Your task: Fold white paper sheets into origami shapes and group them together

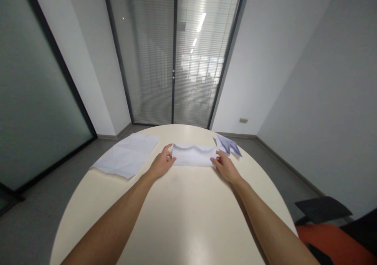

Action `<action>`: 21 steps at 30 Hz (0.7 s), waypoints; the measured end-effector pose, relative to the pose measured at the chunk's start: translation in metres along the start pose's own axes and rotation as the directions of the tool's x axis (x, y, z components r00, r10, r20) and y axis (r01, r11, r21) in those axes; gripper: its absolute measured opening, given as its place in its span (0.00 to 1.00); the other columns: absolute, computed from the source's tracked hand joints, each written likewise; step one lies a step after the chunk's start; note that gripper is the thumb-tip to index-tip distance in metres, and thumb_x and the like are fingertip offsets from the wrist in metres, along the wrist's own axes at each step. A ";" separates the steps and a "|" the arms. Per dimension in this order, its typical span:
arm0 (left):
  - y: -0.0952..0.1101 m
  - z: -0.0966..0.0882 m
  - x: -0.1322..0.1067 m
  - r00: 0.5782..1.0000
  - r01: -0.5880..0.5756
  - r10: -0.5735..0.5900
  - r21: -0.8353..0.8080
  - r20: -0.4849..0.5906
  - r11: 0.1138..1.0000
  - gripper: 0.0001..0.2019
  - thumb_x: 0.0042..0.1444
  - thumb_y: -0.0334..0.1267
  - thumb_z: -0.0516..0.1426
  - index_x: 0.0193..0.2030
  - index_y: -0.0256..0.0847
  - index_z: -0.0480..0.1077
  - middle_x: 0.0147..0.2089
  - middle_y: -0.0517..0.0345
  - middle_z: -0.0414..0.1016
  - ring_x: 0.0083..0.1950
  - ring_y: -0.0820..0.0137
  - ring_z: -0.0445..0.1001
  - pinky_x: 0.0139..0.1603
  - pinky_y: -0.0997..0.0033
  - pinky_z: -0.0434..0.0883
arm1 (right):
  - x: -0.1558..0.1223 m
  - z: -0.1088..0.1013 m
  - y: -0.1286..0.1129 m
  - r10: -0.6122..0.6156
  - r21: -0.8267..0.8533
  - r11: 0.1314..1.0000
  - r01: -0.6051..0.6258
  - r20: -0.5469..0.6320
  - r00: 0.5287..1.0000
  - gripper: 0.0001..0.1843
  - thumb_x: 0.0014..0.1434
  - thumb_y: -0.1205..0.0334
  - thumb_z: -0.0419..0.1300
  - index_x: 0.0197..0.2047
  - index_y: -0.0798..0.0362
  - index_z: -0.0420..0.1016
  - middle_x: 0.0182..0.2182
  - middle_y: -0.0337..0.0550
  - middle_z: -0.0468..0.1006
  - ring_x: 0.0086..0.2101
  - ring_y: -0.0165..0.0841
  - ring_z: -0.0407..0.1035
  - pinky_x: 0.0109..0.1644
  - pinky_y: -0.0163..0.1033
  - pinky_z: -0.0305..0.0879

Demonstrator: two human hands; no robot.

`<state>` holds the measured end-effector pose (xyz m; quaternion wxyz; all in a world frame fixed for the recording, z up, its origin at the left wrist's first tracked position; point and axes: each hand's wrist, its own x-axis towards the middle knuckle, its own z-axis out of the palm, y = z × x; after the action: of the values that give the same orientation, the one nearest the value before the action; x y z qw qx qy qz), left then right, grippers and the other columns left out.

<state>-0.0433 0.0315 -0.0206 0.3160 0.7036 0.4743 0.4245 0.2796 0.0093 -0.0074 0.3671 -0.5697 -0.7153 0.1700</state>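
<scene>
A folded sheet of white paper [193, 157] lies across the far half of the round table, its upper edge wavy and slightly raised. My left hand [161, 162] grips its left end between thumb and fingers. At the right end, my right hand [225, 166] pinches the same paper, the thumb along its near corner. Just beyond my right hand sits a folded paper piece [229, 144], bluish-white with pointed corners. To the left of my left hand a larger creased sheet of paper [126, 155] is spread out, its near corner reaching toward me.
The cream round table [182, 210] fills the lower middle. A chair with an orange seat [332, 243] and a black armrest [323, 209] stands at the lower right. Behind the table are a glass partition with blinds [153, 60] and a white wall [265, 60].
</scene>
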 end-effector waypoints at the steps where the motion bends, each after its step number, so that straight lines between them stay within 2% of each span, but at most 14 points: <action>1: 0.001 0.000 0.000 1.000 0.000 0.000 0.039 -0.007 0.999 0.33 0.59 0.37 0.57 0.70 0.43 0.51 0.39 0.61 0.74 0.26 0.75 0.70 0.32 0.74 0.66 | 0.000 0.000 0.001 0.003 -0.005 1.000 -0.003 -0.006 1.000 0.26 0.63 0.48 0.54 0.57 0.58 0.68 0.23 0.36 0.72 0.25 0.34 0.66 0.30 0.36 0.59; 6: 0.009 0.005 -0.001 0.994 0.074 -0.047 0.305 -0.094 0.950 0.33 0.59 0.36 0.59 0.70 0.43 0.52 0.44 0.56 0.77 0.34 0.69 0.75 0.38 0.70 0.68 | -0.001 0.004 0.004 0.007 -0.014 1.000 -0.007 -0.020 1.000 0.29 0.64 0.48 0.55 0.60 0.59 0.67 0.24 0.37 0.73 0.26 0.34 0.67 0.31 0.37 0.60; 11: 0.017 0.016 -0.009 0.986 0.126 -0.056 0.488 -0.157 0.863 0.32 0.62 0.39 0.57 0.70 0.42 0.49 0.55 0.47 0.75 0.49 0.60 0.78 0.46 0.64 0.70 | -0.002 0.008 0.004 0.022 -0.012 1.000 -0.022 0.012 1.000 0.31 0.64 0.49 0.55 0.64 0.58 0.63 0.27 0.37 0.75 0.27 0.33 0.69 0.32 0.37 0.62; 16: 0.031 0.024 -0.021 0.981 0.073 0.065 0.653 -0.184 0.753 0.34 0.61 0.36 0.57 0.70 0.39 0.48 0.63 0.41 0.66 0.58 0.55 0.72 0.54 0.59 0.68 | -0.003 0.009 -0.002 0.025 -0.036 0.999 -0.023 0.046 0.999 0.31 0.62 0.52 0.58 0.65 0.55 0.61 0.30 0.38 0.77 0.30 0.33 0.71 0.36 0.37 0.64; 18: 0.036 0.025 -0.024 0.976 0.040 0.120 0.697 -0.179 0.716 0.32 0.58 0.34 0.59 0.68 0.39 0.52 0.63 0.41 0.63 0.60 0.55 0.69 0.57 0.58 0.67 | -0.003 0.011 -0.004 0.027 -0.072 0.997 -0.024 0.043 0.999 0.31 0.62 0.54 0.59 0.66 0.54 0.61 0.32 0.40 0.78 0.31 0.34 0.72 0.36 0.37 0.64; 21: 0.039 0.027 -0.025 0.978 -0.058 0.183 0.706 -0.103 0.705 0.22 0.57 0.29 0.59 0.58 0.41 0.63 0.59 0.47 0.66 0.58 0.57 0.69 0.59 0.57 0.66 | -0.004 0.013 -0.005 0.033 -0.087 0.996 -0.029 0.034 0.999 0.32 0.60 0.56 0.60 0.66 0.52 0.60 0.41 0.44 0.79 0.30 0.32 0.72 0.37 0.37 0.65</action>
<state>-0.0078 -0.0069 -0.0069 -0.0425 0.7625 0.5769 0.2899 0.2668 0.0065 -0.0140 0.3265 -0.5930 -0.7196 0.1547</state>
